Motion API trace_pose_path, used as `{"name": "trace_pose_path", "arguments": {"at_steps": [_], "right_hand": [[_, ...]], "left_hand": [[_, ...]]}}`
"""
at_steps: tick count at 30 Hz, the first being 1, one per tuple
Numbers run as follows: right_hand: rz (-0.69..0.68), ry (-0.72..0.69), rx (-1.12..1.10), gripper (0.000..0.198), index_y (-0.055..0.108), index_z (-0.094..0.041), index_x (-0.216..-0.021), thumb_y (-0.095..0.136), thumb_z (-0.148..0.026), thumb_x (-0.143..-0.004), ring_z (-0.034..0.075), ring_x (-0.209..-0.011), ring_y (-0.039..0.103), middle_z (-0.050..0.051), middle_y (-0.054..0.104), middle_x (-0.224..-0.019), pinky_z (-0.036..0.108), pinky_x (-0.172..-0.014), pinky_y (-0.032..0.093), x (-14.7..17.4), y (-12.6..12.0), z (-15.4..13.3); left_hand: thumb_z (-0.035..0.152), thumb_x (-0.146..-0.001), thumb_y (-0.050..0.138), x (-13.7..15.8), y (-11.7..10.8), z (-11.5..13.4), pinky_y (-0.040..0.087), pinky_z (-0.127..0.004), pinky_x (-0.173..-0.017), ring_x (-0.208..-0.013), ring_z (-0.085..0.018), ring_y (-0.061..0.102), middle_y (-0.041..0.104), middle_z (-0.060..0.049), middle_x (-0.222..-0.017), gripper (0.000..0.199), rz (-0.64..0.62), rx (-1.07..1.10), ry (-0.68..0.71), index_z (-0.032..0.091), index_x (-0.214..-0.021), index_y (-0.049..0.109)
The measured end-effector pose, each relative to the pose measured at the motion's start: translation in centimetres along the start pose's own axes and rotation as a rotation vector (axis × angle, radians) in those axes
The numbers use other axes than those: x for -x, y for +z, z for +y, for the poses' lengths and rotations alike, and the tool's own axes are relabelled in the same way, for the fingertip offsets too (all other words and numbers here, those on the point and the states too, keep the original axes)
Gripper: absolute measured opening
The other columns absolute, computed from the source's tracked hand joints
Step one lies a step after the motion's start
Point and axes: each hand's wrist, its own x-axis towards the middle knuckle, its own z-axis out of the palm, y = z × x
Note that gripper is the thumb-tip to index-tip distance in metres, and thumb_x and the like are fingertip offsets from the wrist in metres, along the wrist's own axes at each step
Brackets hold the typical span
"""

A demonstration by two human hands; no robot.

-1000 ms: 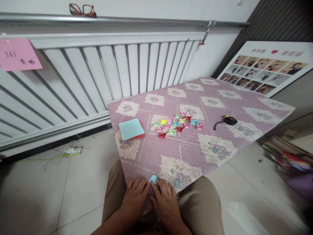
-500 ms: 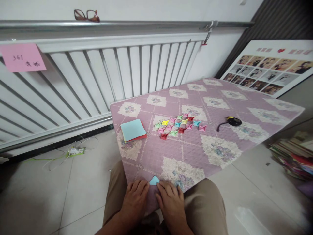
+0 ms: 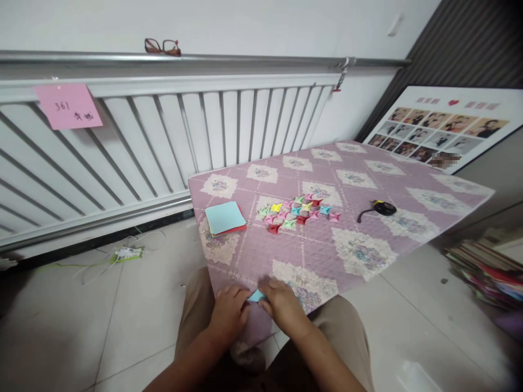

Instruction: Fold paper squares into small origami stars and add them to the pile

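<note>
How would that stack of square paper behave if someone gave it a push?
The paper stack would probably fan apart, since red and yellow edges poke out unevenly below its blue top. It looks light, being a low pile of thin sheets. Lying flat, it seems unlikely to tip.

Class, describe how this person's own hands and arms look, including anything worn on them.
The left hand and right hand are bare, without gloves. Both forearms show uncovered, with no sleeve, watch or bracelet visible. Any small markings or rings on the fingers are too blurred to tell.
</note>
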Motion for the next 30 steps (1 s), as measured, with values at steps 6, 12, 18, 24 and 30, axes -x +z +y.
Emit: {"name": "trace_pose_path", "arguments": {"at_steps": [6,12,18,24,30], "right_hand": [[0.006,-0.029,-0.07,0.012,0.066,-0.024,-0.087,0.056,-0.02,-0.081,0.017,-0.085,0.058,0.001,0.065,-0.087,0.027,-0.076,0.039,-0.2,-0.9,0.0],[0.029,-0.029,-0.149,0.01,0.066,-0.024,-0.08,0.056,-0.023,-0.081,0.015,-0.076,0.058,-0.002,0.066,-0.078,0.024,-0.068,0.037,-0.5,-1.1,0.3],[0.046,-0.02,-0.224,0.014,0.065,-0.023,-0.075,0.053,-0.024,-0.083,0.013,-0.073,0.058,-0.003,0.065,-0.073,0.022,-0.066,0.036,-0.6,-0.7,0.7],[0.054,-0.011,-0.272,0.018,0.063,-0.022,-0.071,0.05,-0.026,-0.084,0.013,-0.071,0.057,-0.003,0.063,-0.072,0.022,-0.065,0.036,-0.5,-0.4,1.0],[0.066,0.008,-0.289,0.02,0.06,-0.022,-0.068,0.05,-0.029,-0.084,0.012,-0.068,0.054,-0.003,0.06,-0.068,0.022,-0.062,0.034,-0.6,-0.1,1.1]], "left_hand": [[0.02,-0.084,0.049,-1.7,-0.6,0.1,0.04,-0.034,-0.086,-0.096,-0.021,0.054,0.063,-0.003,-0.098,0.021,-0.057,0.146,-0.026,0.023,-0.099,0.064],[0.022,-0.083,0.049,-3.3,-0.1,-0.1,0.042,-0.031,-0.081,-0.091,-0.019,0.057,0.066,-0.003,-0.094,0.019,-0.07,0.276,-0.042,0.02,-0.094,0.065],[0.021,-0.079,0.049,-4.3,0.4,0.1,0.043,-0.029,-0.074,-0.081,-0.018,0.059,0.067,-0.003,-0.086,0.02,-0.054,0.335,-0.091,0.017,-0.089,0.066],[0.022,-0.078,0.048,-4.6,0.1,0.2,0.042,-0.026,-0.068,-0.076,-0.017,0.06,0.068,-0.001,-0.081,0.021,-0.046,0.419,-0.109,0.016,-0.086,0.067],[0.024,-0.078,0.049,-4.4,0.1,0.2,0.042,-0.027,-0.068,-0.076,-0.017,0.06,0.068,-0.001,-0.081,0.021,-0.027,0.459,-0.135,0.018,-0.086,0.067]]}}
